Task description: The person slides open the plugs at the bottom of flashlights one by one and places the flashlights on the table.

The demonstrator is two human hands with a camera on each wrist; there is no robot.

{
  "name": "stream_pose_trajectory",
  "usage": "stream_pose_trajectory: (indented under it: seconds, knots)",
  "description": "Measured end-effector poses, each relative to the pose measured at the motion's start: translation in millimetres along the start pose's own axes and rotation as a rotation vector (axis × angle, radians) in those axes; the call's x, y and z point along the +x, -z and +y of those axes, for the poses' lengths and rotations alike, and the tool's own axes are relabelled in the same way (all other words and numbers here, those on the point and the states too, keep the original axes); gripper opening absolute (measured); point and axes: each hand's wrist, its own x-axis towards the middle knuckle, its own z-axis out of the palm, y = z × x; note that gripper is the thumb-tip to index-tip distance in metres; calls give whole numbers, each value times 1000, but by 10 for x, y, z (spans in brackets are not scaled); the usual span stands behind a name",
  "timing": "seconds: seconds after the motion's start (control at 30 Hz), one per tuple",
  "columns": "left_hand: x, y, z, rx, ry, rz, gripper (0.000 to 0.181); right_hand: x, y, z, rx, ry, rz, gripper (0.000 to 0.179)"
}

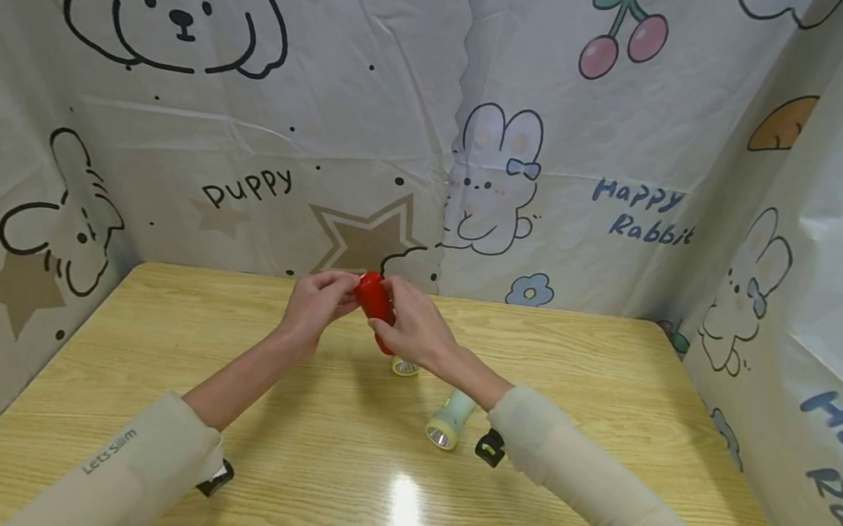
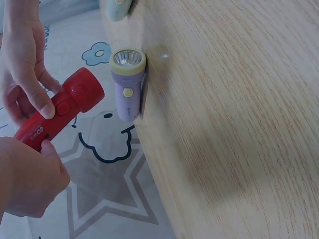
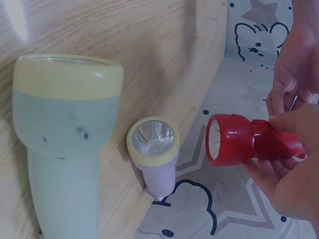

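Observation:
A red flashlight (image 1: 376, 301) is held in the air above the far part of the table, lens end tilted down. My right hand (image 1: 416, 323) grips its body, the thumb (image 2: 46, 108) beside the round switch in the left wrist view. At the tail end, my left hand (image 1: 315, 308) pinches it between thumb and fingers. Below lies a purple flashlight (image 2: 128, 97) with a yellow rim, mostly hidden behind the right hand in the head view. Nearer, a pale green flashlight (image 1: 453, 416) with a yellow rim lies partly under the right forearm.
The wooden table (image 1: 299, 461) carries the flashlights. White cloth (image 1: 373, 125) printed with cartoon animals hangs behind it and along both sides. Black wrist camera pieces (image 1: 491, 447) show beneath the sleeves.

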Motion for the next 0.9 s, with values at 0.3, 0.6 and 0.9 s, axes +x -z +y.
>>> stream_pose_trajectory:
  seconds: [0.3, 0.6, 0.9]
  knots:
    - [12, -17, 35, -94, 23, -32, 36, -23, 3, 13, -17, 38, 70, 47]
    - [6, 18, 31, -88, 36, -69, 37, -40, 17, 6, -46, 60, 88, 48]
    - [-6, 23, 53, -106, 45, -83, 36, -52, 21, -19, -76, 62, 92, 48]
